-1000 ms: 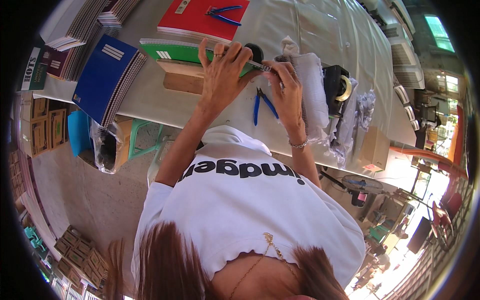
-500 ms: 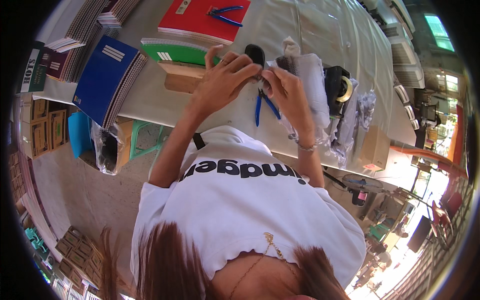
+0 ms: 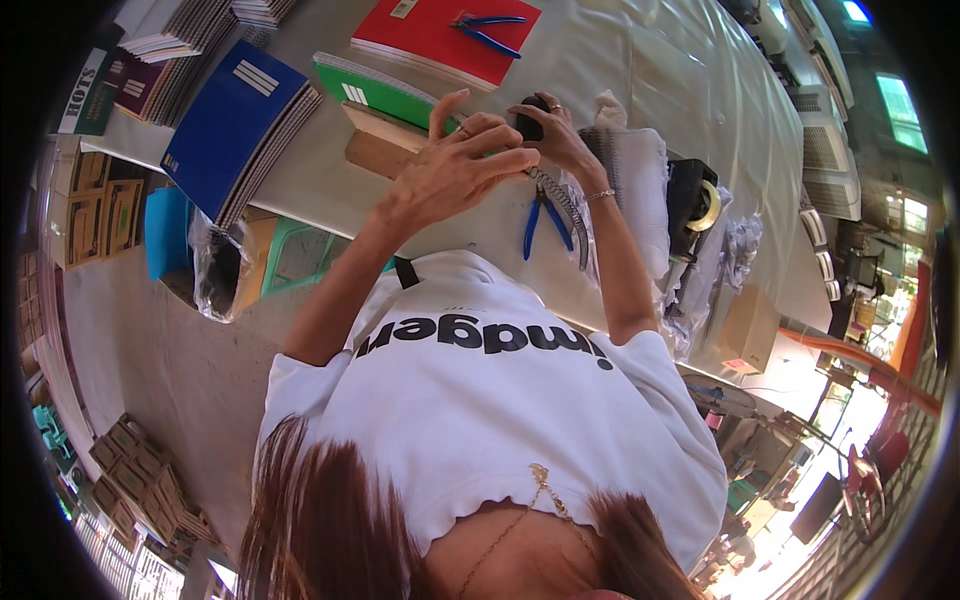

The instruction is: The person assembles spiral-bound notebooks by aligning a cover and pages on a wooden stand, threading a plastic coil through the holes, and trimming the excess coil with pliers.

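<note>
A green spiral notebook [image 3: 385, 92] stands on edge against a wooden block [image 3: 378, 150]. My left hand [image 3: 450, 160] lies over its right end, one finger raised and the others bent. Its fingertips close at the upper end of a dark spiral binding coil [image 3: 565, 200], which hangs toward the table's near edge. My right hand [image 3: 568, 145] curls around a black rounded object [image 3: 530, 124] just right of the notebook; its kind I cannot make out. Blue-handled cutters [image 3: 546, 225] lie below the hands, beside the coil. My fingers hide the notebook's right end.
A red notebook stack [image 3: 450, 40] with second blue-handled cutters [image 3: 490, 32] lies at the back. Blue notebooks [image 3: 240, 120] are stacked left, overhanging the edge. To the right are a white-wrapped bundle [image 3: 640, 200], a tape dispenser [image 3: 692, 200] and a small cardboard box [image 3: 750, 325].
My right hand has left the spot beside my left fingertips and moved up and right onto the black object. The coil now shows hanging below my left fingers. The whole view has shifted slightly.
</note>
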`<state>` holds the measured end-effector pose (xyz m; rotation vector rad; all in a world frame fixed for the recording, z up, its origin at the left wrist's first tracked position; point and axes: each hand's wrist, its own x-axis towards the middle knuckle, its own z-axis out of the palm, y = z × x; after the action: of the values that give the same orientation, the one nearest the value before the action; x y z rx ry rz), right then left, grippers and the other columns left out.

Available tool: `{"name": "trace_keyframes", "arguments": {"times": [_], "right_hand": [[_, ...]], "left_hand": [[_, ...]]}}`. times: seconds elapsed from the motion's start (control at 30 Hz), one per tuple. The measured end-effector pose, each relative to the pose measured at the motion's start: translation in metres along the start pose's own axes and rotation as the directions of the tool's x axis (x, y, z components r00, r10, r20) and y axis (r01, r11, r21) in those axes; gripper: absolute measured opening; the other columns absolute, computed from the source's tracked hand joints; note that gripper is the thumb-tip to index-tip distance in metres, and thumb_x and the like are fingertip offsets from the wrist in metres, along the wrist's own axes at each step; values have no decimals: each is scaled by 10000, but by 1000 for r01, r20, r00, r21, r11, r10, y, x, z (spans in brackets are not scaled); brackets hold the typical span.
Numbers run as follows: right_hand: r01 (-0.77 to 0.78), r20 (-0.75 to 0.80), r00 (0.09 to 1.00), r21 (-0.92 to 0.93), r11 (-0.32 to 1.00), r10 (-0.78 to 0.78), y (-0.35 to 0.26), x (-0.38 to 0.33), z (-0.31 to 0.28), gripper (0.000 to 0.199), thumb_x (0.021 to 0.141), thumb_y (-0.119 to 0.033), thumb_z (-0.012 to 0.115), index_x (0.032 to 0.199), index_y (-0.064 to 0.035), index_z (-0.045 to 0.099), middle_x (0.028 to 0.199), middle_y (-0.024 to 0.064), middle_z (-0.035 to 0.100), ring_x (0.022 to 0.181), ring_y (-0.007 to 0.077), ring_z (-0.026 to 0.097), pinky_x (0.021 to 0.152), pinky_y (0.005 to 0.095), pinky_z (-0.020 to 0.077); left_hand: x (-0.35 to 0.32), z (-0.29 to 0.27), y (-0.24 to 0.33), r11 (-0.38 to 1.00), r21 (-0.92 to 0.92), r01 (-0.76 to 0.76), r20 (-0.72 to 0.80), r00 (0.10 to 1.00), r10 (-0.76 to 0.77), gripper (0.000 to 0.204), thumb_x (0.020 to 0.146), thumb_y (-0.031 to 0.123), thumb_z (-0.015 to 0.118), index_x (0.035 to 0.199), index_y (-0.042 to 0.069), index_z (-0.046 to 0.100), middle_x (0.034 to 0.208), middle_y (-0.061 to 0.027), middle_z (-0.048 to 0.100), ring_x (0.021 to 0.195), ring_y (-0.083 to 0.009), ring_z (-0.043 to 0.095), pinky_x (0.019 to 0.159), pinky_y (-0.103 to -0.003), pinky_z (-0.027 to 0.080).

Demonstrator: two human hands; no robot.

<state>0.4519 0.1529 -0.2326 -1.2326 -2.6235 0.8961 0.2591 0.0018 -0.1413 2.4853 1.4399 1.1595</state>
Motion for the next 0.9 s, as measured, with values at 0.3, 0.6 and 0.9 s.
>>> {"name": "trace_keyframes", "arguments": {"times": [0.3, 0.6, 0.9], "right_hand": [[-76, 128, 989, 863, 500, -70, -49, -39, -31, 551, 928, -298, 601, 1402, -77, 425, 1192, 34, 533, 1078, 130, 506, 920, 276, 435], [-79, 97, 987, 987, 141, -127, -66, -72, -66, 758, 885, -486, 591, 1445, -65, 303, 1235, 85, 537, 1096, 180, 550, 958, 297, 433], [15, 74, 984, 872, 489, -163, -72, -72, -90, 498, 899, -392, 609, 1227, -17, 582, 1184, 129, 601, 1083, 176, 575, 945, 298, 449]], "left_hand": [[4, 2, 1, 999, 44, 26, -50, 998, -24, 239, 817, 212, 674, 1046, 198, 608, 947, 30, 596, 1024, -141, 557, 1099, -476, 176], [9, 4, 7, 996, 4, 87, -89, 992, -86, 219, 810, 291, 679, 999, 196, 619, 971, 36, 618, 1063, -151, 562, 1086, -499, 216], [12, 3, 13, 957, 168, 238, -261, 947, -189, 386, 704, 464, 743, 940, 176, 641, 1104, 1, 558, 1249, -224, 434, 1070, -645, 112]]}}
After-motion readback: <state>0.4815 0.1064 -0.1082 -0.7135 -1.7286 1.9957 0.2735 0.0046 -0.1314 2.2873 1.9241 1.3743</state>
